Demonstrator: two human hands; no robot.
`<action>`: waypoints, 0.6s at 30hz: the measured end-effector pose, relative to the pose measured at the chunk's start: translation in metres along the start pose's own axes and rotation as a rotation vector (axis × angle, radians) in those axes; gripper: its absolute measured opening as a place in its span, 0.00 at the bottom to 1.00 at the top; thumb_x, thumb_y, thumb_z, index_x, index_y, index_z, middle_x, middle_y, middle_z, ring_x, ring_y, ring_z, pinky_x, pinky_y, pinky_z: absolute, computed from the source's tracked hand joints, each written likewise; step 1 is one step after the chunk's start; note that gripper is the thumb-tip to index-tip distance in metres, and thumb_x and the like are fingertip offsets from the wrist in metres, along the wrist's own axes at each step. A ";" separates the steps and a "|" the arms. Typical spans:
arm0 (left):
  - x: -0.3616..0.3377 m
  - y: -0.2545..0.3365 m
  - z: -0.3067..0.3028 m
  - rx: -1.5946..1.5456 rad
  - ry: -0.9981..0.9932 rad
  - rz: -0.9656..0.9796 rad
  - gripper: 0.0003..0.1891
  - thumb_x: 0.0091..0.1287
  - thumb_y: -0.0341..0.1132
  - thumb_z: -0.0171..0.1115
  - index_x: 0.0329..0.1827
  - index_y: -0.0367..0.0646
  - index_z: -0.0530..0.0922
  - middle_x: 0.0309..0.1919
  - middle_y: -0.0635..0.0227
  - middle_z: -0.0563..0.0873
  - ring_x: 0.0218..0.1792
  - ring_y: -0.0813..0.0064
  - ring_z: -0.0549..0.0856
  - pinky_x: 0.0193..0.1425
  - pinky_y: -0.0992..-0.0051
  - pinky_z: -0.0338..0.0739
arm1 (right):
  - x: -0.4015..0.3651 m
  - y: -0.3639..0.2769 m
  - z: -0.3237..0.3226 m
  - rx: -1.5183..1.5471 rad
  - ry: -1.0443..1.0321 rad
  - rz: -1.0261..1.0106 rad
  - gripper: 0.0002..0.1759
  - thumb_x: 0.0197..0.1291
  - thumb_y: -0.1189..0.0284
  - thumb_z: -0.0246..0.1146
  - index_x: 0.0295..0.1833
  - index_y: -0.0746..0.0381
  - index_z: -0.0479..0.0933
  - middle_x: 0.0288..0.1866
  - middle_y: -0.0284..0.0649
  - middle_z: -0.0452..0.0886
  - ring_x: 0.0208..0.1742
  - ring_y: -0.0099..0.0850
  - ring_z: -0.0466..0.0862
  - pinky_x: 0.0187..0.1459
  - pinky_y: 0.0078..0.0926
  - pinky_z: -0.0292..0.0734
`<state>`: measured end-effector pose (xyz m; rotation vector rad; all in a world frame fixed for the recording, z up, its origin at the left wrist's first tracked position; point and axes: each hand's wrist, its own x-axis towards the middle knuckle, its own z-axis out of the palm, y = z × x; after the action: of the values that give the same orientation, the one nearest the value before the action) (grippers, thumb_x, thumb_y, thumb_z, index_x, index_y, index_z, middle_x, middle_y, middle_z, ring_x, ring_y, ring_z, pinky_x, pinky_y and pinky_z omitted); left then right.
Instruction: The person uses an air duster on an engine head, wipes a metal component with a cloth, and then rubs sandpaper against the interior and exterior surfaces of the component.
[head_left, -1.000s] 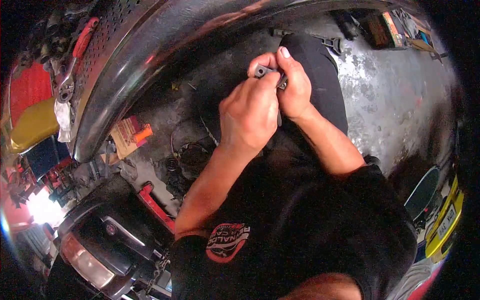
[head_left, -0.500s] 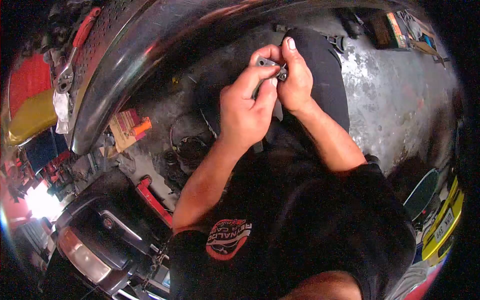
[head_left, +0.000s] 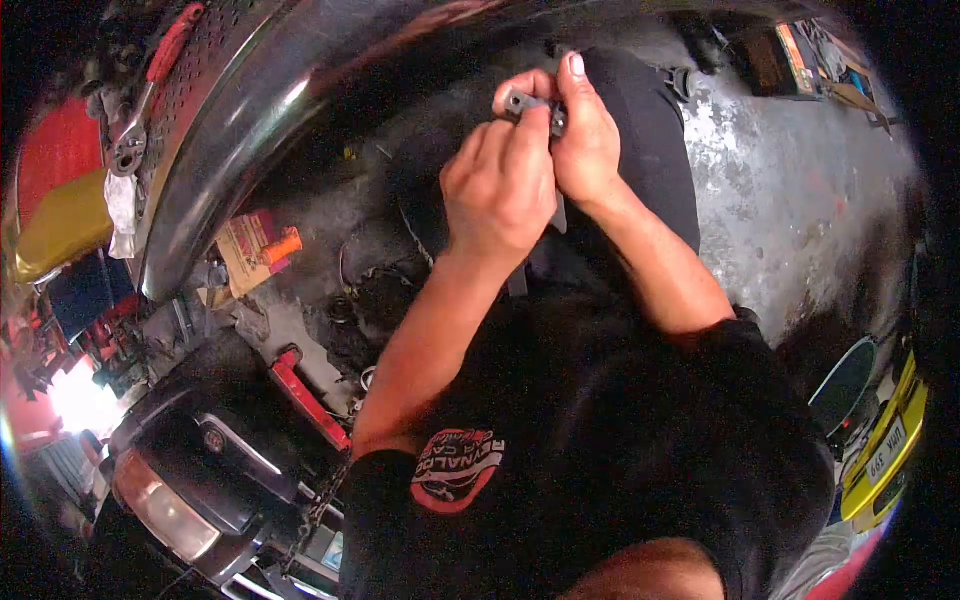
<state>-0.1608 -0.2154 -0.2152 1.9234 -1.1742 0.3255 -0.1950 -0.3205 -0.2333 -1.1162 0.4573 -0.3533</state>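
Note:
A small grey metal part with a round hole at one end sits between my two hands. My right hand is closed round it, with the thumb pointing up and the fingers curled behind the part. My left hand is closed too, back of the hand toward me, its fingertips against the metal; its thumb is hidden. Both hands are above my dark trouser leg. The inner side of the part is largely covered by fingers.
A glossy dark curved panel arches across the upper left. A red-handled ratchet lies beyond it. Cardboard with an orange object is on the floor. A dark car's headlight is lower left, a yellow bumper lower right.
My left hand has turned over the part, so its thumb no longer shows and its knuckles face up. Both hands and the part have moved slightly up.

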 end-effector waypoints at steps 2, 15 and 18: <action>0.005 -0.001 -0.003 0.309 -0.006 0.138 0.11 0.59 0.24 0.62 0.45 0.35 0.81 0.25 0.62 0.78 0.26 0.63 0.80 0.30 0.67 0.77 | 0.001 -0.002 0.005 -0.102 0.026 -0.041 0.42 0.76 0.45 0.29 0.35 0.65 0.80 0.29 0.35 0.80 0.33 0.24 0.75 0.41 0.24 0.72; 0.004 -0.005 -0.012 0.052 -0.010 0.066 0.17 0.56 0.22 0.63 0.51 0.40 0.80 0.31 0.62 0.81 0.28 0.60 0.80 0.32 0.62 0.76 | 0.000 -0.001 0.003 -0.023 -0.004 0.064 0.42 0.74 0.43 0.28 0.34 0.61 0.81 0.24 0.31 0.76 0.26 0.21 0.70 0.31 0.22 0.65; 0.004 -0.007 -0.007 0.008 -0.036 0.018 0.16 0.58 0.22 0.63 0.50 0.39 0.80 0.32 0.61 0.82 0.27 0.62 0.81 0.32 0.64 0.77 | -0.001 -0.004 0.001 -0.061 -0.023 0.017 0.42 0.75 0.45 0.28 0.34 0.63 0.80 0.29 0.33 0.79 0.33 0.23 0.74 0.40 0.24 0.71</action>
<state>-0.1519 -0.2114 -0.2121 1.9337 -1.2161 0.3075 -0.1955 -0.3205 -0.2293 -1.1738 0.4599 -0.3133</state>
